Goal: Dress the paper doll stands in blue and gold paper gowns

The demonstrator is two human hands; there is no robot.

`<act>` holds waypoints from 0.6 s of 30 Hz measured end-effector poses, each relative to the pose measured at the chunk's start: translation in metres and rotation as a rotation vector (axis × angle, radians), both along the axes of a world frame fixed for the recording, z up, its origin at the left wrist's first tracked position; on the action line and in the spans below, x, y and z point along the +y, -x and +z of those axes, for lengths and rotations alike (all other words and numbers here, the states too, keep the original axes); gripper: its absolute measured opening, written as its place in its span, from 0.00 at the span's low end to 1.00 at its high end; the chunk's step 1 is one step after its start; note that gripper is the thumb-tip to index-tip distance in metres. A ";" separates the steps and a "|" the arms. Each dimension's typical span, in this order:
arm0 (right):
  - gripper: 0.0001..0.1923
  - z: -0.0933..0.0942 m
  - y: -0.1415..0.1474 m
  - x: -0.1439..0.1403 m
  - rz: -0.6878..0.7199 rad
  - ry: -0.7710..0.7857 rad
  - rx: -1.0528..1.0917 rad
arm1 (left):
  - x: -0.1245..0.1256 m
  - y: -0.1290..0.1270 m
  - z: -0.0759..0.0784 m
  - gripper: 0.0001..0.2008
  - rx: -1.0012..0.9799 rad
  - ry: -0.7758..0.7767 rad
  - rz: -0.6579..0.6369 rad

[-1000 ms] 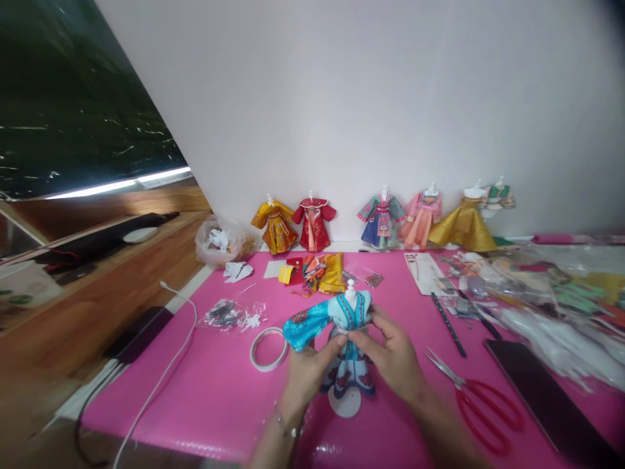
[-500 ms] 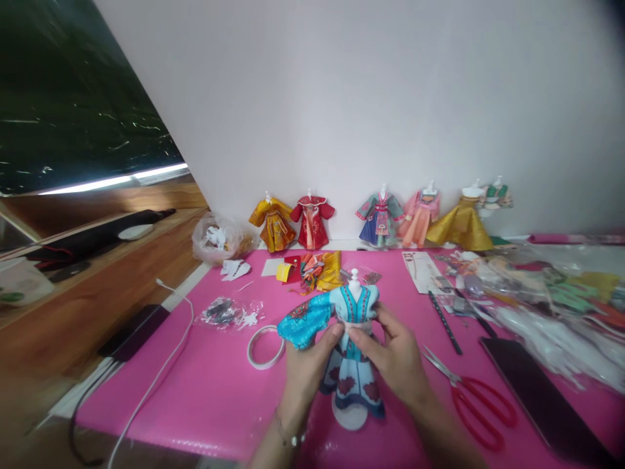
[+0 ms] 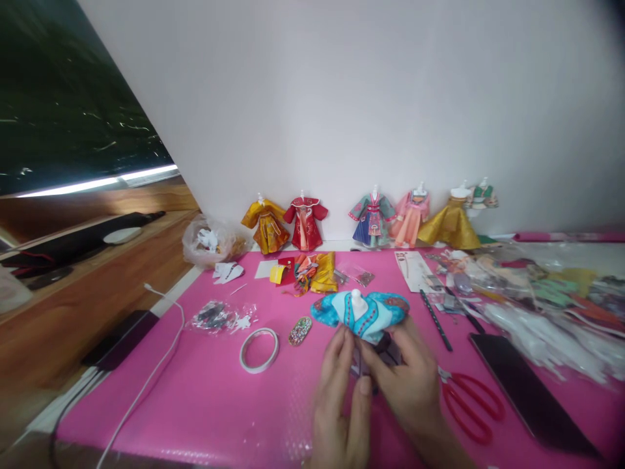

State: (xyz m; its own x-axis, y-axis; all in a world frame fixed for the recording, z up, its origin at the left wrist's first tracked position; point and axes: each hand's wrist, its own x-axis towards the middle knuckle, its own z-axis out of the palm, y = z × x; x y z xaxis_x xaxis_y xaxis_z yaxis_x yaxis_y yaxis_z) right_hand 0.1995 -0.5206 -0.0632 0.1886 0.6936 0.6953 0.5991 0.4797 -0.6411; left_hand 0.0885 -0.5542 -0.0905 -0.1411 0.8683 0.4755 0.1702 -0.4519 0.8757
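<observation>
You've tipped the doll (image 3: 360, 314) back since 0.5 s ago; both sleeves now spread, skirt hidden behind your left hand (image 3: 339, 391) & right hand (image 3: 407, 384), apparently pinching its waist.

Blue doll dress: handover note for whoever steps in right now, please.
Left hand: fingers on the lower part of the blue dress, gripping it.
Right hand: also gripping the dress from the right side, low down.
Dress: on its small white mannequin, held just above the pink mat, sleeves spread to both sides, skirt hidden behind the fingers.
Nearby: tape roll and a small patterned oval piece to the left, red scissors to the right.
Done: top fitted on the mannequin. Left: cannot tell how the skirt or waist stands; check under the hands.
</observation>
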 end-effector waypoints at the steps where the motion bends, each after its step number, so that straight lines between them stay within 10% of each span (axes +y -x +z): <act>1: 0.05 0.001 0.000 -0.004 -0.027 -0.035 -0.079 | 0.001 0.000 -0.001 0.21 -0.066 0.062 0.002; 11: 0.15 0.010 0.000 -0.021 -0.075 0.000 -0.638 | 0.038 -0.010 0.016 0.15 -0.864 0.508 -0.479; 18: 0.17 -0.007 -0.013 -0.021 -0.015 0.131 -0.654 | 0.053 -0.014 -0.015 0.15 -0.518 0.693 -0.428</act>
